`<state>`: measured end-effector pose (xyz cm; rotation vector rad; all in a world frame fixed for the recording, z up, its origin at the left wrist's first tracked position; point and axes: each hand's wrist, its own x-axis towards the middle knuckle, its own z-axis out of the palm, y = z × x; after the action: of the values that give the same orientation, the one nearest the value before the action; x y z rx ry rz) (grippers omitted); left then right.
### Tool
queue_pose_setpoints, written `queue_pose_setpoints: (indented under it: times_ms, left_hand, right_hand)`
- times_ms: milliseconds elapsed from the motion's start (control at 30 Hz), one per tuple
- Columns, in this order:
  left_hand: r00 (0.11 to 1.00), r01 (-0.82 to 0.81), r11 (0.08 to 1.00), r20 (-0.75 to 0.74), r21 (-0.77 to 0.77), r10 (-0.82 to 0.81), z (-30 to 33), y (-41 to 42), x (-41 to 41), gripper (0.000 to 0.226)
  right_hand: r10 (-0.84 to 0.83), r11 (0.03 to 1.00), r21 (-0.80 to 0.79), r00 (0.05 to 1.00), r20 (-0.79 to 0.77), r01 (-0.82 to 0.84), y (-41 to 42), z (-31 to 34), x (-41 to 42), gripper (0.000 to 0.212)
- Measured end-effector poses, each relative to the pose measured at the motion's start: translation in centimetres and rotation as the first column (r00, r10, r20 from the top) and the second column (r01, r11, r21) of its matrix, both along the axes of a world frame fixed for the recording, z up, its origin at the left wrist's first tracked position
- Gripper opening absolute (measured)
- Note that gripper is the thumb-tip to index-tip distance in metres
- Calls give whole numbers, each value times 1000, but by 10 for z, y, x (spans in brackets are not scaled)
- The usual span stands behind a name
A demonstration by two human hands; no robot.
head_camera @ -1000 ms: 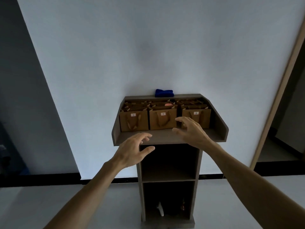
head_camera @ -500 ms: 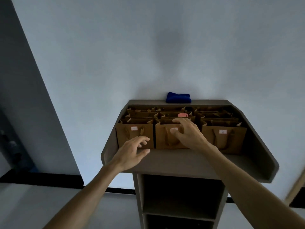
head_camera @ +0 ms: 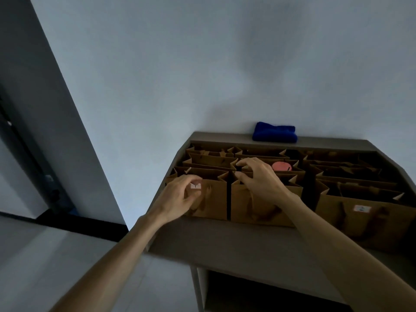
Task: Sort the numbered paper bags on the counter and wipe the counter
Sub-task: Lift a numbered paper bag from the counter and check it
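Observation:
Several brown paper bags with small white number labels stand in rows on the grey counter (head_camera: 247,242). My left hand (head_camera: 180,194) rests against the face of the front left bag (head_camera: 213,203), fingers curled around its label. My right hand (head_camera: 258,179) hovers over the top rim of the front middle bag (head_camera: 254,208), fingers spread and touching the rim; whether it grips is unclear. The front right bag (head_camera: 364,217) stands untouched. A folded blue cloth (head_camera: 274,132) lies on the back ledge by the wall.
A pink round object (head_camera: 281,166) shows inside a middle-row bag. Raised side walls (head_camera: 177,154) bound the counter. Open shelves (head_camera: 247,291) lie under it. A white wall stands behind and grey floor (head_camera: 45,255) lies to the left.
I have come closer and the view now looks down on the bags. Both hands moved forward: the left reached the front left bag, the right shifted onto the middle bag's rim.

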<state>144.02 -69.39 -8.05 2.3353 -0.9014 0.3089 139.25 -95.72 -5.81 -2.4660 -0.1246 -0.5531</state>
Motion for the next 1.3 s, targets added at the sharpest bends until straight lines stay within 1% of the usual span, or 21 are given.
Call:
queue_pose_setpoints:
  times_ms: [133,233,300,367,500,633,733,833,1000,1067,1200,1300]
  left_hand:
    - [999,-46,999,23,15,46,1,-1,36,36]
    - [996,-61,987,79,150,50,-4,4,63,32]
    - [997,-57,971,73,231,41,-7,7,78,28]
    - [997,-33,963,69,267,15,-9,8,91,23]
    - [1000,18,974,4,226,-20,-6,6,114,22]
    - [998,45,972,-49,231,-35,-1,0,126,26]
    - [997,62,974,-62,219,-49,-1,0,127,26]
    - [996,70,979,-73,191,-56,-2,6,120,25]
    - [996,84,988,-34,128,-80,-7,22,98,23]
    - [995,93,990,-42,106,-89,-9,26,90,21]
    - [995,89,988,-58,123,-82,-10,30,80,19]
    - [997,53,989,46,140,-59,-3,31,78,26]
  right_hand:
    - [3,998,-63,1000,-9,-3,2,0,25,26]
    - [4,995,-103,999,-39,-8,7,0,38,20]
    - [-9,993,-116,999,-38,4,9,-1,47,18]
    - [-27,992,-126,999,-40,22,11,-3,53,16]
    - [-68,991,-115,997,-44,63,11,-8,63,14]
    - [-82,990,-116,995,-52,76,8,-7,68,14]
    - [-77,989,-134,996,-52,70,7,-4,73,14]
    - [-39,988,-153,997,-68,28,8,-1,77,14]
    - [49,980,-184,988,-144,-75,17,1,89,18]
    - [73,970,-217,983,-170,-110,21,-1,93,20]
    - [75,946,-298,982,-176,-126,24,-5,97,22]
    - [115,933,-323,982,-150,-158,22,-6,95,18]
